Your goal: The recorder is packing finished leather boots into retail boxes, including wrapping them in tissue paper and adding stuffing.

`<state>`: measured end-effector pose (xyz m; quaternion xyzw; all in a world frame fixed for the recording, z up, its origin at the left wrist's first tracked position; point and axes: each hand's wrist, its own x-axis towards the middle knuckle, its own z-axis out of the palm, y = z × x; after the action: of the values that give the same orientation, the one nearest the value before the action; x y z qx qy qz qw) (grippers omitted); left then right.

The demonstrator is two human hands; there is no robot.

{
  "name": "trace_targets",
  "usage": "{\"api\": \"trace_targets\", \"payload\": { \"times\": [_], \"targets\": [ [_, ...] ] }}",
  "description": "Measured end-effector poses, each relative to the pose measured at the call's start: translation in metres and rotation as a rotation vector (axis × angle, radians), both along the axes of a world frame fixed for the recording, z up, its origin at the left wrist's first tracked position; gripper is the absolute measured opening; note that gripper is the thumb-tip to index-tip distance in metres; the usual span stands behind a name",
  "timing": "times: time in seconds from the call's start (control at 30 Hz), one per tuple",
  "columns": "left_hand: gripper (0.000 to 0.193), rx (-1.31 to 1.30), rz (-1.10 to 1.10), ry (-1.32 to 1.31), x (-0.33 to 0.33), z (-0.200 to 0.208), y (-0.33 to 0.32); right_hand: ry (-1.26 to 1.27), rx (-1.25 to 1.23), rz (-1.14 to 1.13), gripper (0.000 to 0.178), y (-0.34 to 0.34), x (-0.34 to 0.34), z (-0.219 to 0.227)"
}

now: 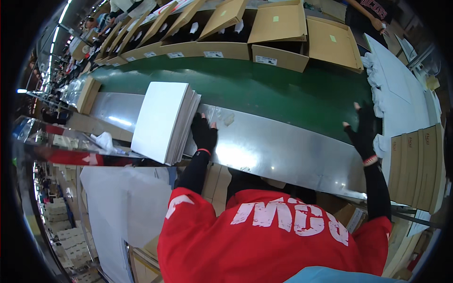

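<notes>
My left hand (204, 134), in a black glove with bare fingertips, is at the right side of a stack of white sheets (159, 120). Its fingers are stretched out and the thumb stands apart; whether it presses on the stack I cannot tell. The stack lies on the metal strip (264, 141) along the near edge of the bench. Further right, my right hand (364, 134), gloved the same way, has its fingers spread and holds nothing. It is over the right end of the green surface (283, 94), beside several white crumpled bundles (376, 89).
Open brown shoe boxes (278, 55) stand in a row along the far side, lids raised. Flattened brown cartons (413, 170) stand at the right by a white board (401, 80). Another person's hand (377, 24) shows at the far right. A clear plastic panel (85, 141) is at the left.
</notes>
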<state>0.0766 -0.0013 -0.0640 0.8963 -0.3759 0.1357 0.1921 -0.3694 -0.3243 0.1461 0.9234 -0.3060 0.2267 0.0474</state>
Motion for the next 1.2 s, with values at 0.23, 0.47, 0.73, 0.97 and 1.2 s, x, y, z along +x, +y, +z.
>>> {"api": "trace_targets", "payload": {
  "times": [0.23, 0.47, 0.73, 0.97, 1.2],
  "targets": [
    [0.068, 0.037, -0.009, 0.033, -0.006, 0.011, -0.004, -0.021, 0.164, 0.212, 0.071, -0.080, 0.140, -0.074],
    [0.070, 0.074, -0.004, 0.083, -0.001, 0.030, -0.007, 0.028, 0.175, 0.170, 0.063, -0.165, 0.276, -0.112],
    [0.069, 0.066, -0.029, 0.100, 0.005, 0.034, -0.010, 0.136, 0.156, 0.200, 0.038, -0.193, 0.265, -0.117],
    [0.066, -0.018, -0.072, 0.004, 0.005, 0.014, -0.001, 0.030, 0.523, 0.257, 0.033, -0.036, 0.119, -0.024],
    [0.050, -0.110, -0.173, -0.193, 0.006, 0.011, -0.001, 0.176, 0.686, 0.333, 0.031, 0.130, 0.027, -0.016]
  ]
}}
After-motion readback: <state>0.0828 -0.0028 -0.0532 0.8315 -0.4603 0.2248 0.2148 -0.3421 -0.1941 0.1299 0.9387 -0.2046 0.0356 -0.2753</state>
